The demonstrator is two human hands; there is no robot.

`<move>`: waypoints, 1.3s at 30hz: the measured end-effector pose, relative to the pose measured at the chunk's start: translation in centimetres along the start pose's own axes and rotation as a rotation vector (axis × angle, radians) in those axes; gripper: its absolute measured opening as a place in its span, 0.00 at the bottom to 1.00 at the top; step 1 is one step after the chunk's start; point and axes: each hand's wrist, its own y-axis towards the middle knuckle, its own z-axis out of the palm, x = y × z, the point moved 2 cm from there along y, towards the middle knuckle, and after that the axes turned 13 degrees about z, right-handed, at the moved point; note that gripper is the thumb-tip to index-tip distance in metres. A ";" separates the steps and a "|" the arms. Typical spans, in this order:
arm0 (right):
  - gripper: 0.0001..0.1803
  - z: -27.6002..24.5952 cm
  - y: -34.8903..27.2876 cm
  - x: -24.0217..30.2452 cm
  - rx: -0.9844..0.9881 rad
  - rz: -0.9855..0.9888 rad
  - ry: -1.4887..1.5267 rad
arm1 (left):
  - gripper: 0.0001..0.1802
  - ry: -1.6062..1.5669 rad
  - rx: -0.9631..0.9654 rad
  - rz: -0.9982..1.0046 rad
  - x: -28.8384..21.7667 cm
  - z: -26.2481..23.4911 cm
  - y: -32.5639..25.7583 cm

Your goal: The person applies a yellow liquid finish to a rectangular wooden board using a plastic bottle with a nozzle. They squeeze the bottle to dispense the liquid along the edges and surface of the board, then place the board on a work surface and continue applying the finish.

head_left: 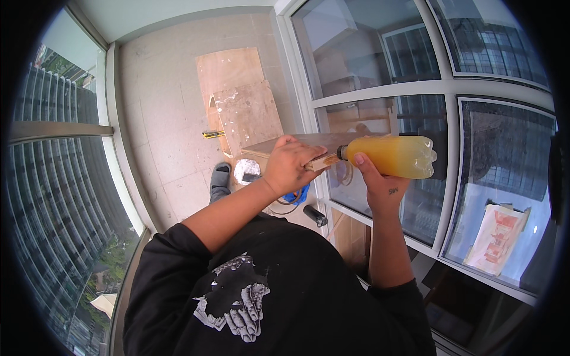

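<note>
My right hand (383, 181) is wrapped round a clear plastic bottle (395, 155) of yellow-orange liquid. The bottle lies almost level, its dark neck pointing left at the edge of a wooden board (323, 162). An amber wet-looking patch shows on the wood by the neck. My left hand (290, 163) closes over that board edge, fingers bent across it, close to the bottle's mouth. Whether the neck touches the wood, I cannot tell. Behind my hands the board's brown face is seen at a slant, partly covered by them.
Plywood pieces (246, 110) lie on the tiled floor ahead, with a yellow-handled tool (212, 134) beside them. Near my slippered foot (220, 177) are a white round item (246, 168), a blue item (301, 194) and a black cylinder (315, 215). A framed window (380, 95) stands at the right.
</note>
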 end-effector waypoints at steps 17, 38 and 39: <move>0.15 -4.1 2.3 -1.2 -0.199 0.043 -0.139 | 0.23 -0.002 -0.031 0.029 -0.3 0.1 0.2; 0.17 -1.8 -0.5 -1.2 -0.095 -0.005 -0.003 | 0.22 0.028 -0.009 0.010 0.1 -0.2 0.2; 0.18 -1.6 -0.7 -1.2 -0.083 -0.028 -0.011 | 0.22 0.031 -0.020 0.019 0.0 -0.3 0.2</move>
